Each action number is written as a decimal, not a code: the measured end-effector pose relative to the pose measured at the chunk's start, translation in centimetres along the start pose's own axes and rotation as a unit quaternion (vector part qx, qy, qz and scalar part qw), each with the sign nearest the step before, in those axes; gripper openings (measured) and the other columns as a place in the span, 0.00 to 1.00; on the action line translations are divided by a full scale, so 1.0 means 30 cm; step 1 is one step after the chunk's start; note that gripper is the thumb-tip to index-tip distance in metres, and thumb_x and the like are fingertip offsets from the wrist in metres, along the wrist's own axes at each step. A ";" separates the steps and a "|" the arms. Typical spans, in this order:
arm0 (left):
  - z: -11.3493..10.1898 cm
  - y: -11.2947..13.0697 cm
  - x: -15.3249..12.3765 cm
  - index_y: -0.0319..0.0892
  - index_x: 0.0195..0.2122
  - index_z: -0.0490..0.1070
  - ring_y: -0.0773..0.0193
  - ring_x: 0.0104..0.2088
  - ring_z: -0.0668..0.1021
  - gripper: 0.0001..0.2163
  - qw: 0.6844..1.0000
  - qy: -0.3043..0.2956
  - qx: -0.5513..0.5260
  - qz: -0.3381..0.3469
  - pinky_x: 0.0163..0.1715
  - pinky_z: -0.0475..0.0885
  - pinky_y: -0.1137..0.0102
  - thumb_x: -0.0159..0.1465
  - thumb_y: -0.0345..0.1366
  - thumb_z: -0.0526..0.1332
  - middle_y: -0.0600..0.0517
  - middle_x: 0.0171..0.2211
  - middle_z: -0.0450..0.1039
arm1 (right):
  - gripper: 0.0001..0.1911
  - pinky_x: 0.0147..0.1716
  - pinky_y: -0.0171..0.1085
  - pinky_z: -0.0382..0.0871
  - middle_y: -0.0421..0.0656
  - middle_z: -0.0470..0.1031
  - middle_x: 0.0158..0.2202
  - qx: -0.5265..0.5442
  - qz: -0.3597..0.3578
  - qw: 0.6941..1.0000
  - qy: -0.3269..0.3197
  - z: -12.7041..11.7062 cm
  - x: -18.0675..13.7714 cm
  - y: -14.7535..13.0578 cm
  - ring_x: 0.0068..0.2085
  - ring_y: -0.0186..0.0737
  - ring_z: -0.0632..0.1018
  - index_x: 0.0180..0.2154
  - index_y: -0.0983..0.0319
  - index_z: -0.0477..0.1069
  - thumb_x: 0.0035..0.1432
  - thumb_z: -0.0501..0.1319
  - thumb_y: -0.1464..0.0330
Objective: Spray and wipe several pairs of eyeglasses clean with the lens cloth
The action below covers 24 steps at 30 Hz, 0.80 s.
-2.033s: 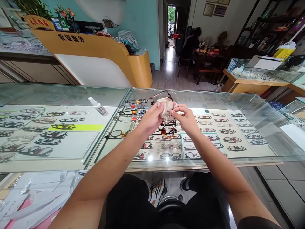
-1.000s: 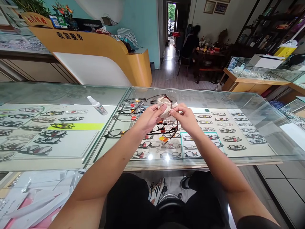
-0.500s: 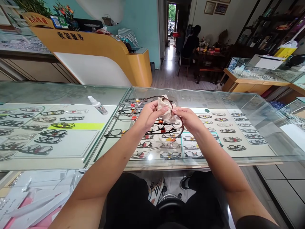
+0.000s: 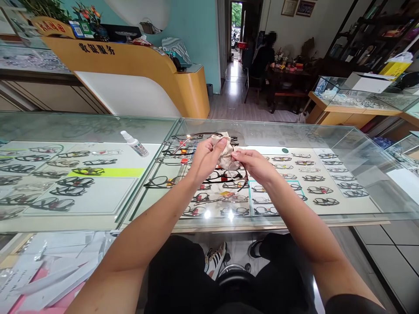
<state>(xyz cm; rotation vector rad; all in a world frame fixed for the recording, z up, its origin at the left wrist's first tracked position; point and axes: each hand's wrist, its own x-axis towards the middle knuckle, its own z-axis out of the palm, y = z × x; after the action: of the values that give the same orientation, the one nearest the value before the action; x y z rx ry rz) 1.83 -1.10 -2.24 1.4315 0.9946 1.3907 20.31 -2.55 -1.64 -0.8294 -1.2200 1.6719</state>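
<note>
Both hands are raised over a glass display counter (image 4: 327, 135). My left hand (image 4: 205, 159) pinches a beige cleaning cloth (image 4: 225, 151) around one lens of a pair of brown-framed glasses (image 4: 241, 172). My right hand (image 4: 255, 163) grips the same frame at its rim, just right of the cloth. One temple arm (image 4: 191, 140) sticks out to the left behind my left hand. The lens under the cloth is hidden.
A small white spray bottle (image 4: 134, 144) lies on the glass at left. Rows of display glasses (image 4: 304, 174) sit beneath the glass. Papers (image 4: 49, 270) lie under the counter at lower left. A person (image 4: 262, 59) sits at a far table. An orange cashier desk (image 4: 137, 65) stands behind.
The glasses have been turned in my hands while the cloth rubs the lens; the frame now hangs lower and the hands sit slightly lower over the counter.
</note>
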 end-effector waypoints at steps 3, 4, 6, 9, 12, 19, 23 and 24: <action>-0.018 -0.004 0.016 0.40 0.34 0.75 0.65 0.29 0.76 0.26 0.997 -0.067 -0.039 -0.015 0.32 0.72 0.70 0.65 0.62 0.70 0.51 0.28 0.76 | 0.21 0.41 0.38 0.65 0.40 0.81 0.32 0.018 0.011 1.000 0.017 -0.003 -0.001 -0.018 0.36 0.37 0.75 0.27 0.61 0.82 0.43 0.82 0.52; -0.025 -0.004 0.021 0.40 0.36 0.76 0.64 0.30 0.78 0.25 0.994 -0.092 -0.059 -0.026 0.34 0.74 0.69 0.64 0.61 0.72 0.50 0.30 0.78 | 0.21 0.39 0.38 0.65 0.40 0.81 0.31 0.025 0.016 0.999 0.021 -0.005 -0.001 -0.024 0.35 0.37 0.75 0.27 0.61 0.82 0.42 0.82 0.52; -0.035 -0.003 0.027 0.39 0.42 0.77 0.62 0.34 0.81 0.24 0.987 -0.131 -0.088 -0.043 0.39 0.77 0.68 0.62 0.57 0.75 0.49 0.34 0.80 | 0.22 0.38 0.38 0.66 0.40 0.81 0.30 0.038 0.022 0.999 0.024 -0.009 0.001 -0.031 0.34 0.36 0.75 0.26 0.61 0.82 0.40 0.83 0.52; -0.035 0.000 0.023 0.40 0.45 0.77 0.62 0.35 0.81 0.24 0.985 -0.141 -0.092 -0.048 0.39 0.78 0.68 0.57 0.51 0.80 0.50 0.37 0.81 | 0.23 0.38 0.38 0.66 0.40 0.80 0.30 0.041 0.024 0.999 0.022 -0.009 0.003 -0.029 0.34 0.36 0.75 0.26 0.61 0.82 0.38 0.84 0.51; -0.019 0.003 0.009 0.41 0.42 0.75 0.65 0.30 0.77 0.24 0.992 -0.101 -0.062 -0.047 0.30 0.73 0.72 0.56 0.51 0.80 0.53 0.33 0.77 | 0.24 0.39 0.39 0.63 0.39 0.79 0.29 0.021 0.025 0.999 0.010 -0.002 0.002 -0.015 0.34 0.36 0.74 0.27 0.61 0.82 0.40 0.83 0.49; -0.004 0.010 -0.001 0.41 0.31 0.71 0.68 0.26 0.69 0.27 1.000 -0.013 0.022 0.011 0.27 0.65 0.72 0.66 0.63 0.69 0.54 0.26 0.70 | 0.25 0.42 0.39 0.65 0.40 0.81 0.30 0.006 0.011 1.000 0.000 0.020 -0.005 -0.001 0.36 0.37 0.75 0.28 0.62 0.83 0.41 0.83 0.48; -0.032 -0.002 0.021 0.40 0.32 0.73 0.66 0.28 0.73 0.26 0.995 -0.101 -0.024 -0.013 0.30 0.69 0.71 0.67 0.62 0.68 0.51 0.28 0.74 | 0.26 0.33 0.37 0.60 0.39 0.78 0.28 0.012 0.023 0.999 0.024 0.012 -0.005 -0.025 0.32 0.34 0.73 0.26 0.61 0.80 0.38 0.83 0.48; -0.039 -0.005 0.026 0.40 0.35 0.75 0.64 0.30 0.75 0.25 0.991 -0.125 -0.051 -0.025 0.32 0.72 0.70 0.66 0.61 0.69 0.49 0.31 0.77 | 0.27 0.30 0.37 0.58 0.39 0.77 0.27 0.016 0.031 0.999 0.029 0.008 -0.005 -0.032 0.30 0.33 0.71 0.25 0.61 0.79 0.37 0.83 0.48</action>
<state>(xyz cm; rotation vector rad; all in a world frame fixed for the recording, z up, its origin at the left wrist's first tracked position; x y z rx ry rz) 0.70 -0.23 -2.18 1.4534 0.7823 1.1753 20.41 -2.65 -0.64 -0.8985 -1.1347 1.7014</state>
